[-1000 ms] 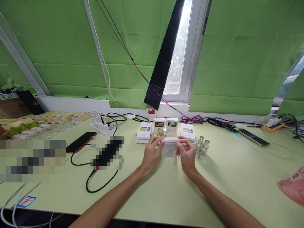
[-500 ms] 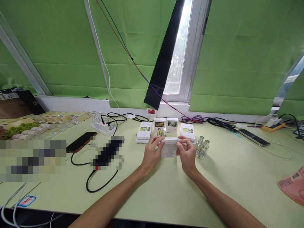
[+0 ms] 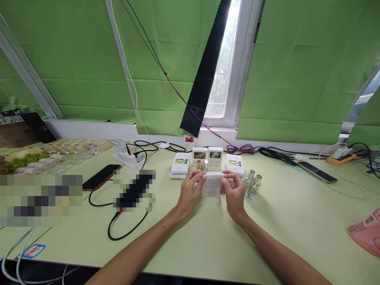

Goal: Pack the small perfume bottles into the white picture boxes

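Observation:
A small white carton (image 3: 211, 187) with fine print on its near side stands upright between my hands. My left hand (image 3: 191, 188) grips its upper left edge with thumb and fingers, and my right hand (image 3: 234, 192) pinches the upper right edge. Just behind the carton are small glass bottles with a gold cap (image 3: 199, 164) and a silver cap (image 3: 205, 165), partly hidden by my left hand. Two clear glass bottles (image 3: 253, 185) with silvery caps stand right of my right hand. The carton's far side is hidden.
Stacks of flat white cartons lie at left (image 3: 180, 164) and right (image 3: 234, 164), with two upright boxes (image 3: 207, 156) between them. Leftward are a phone (image 3: 102, 177), a power strip (image 3: 128, 158) and egg trays (image 3: 38, 163). A dark device (image 3: 317, 171) and a pink packet (image 3: 366, 231) lie right.

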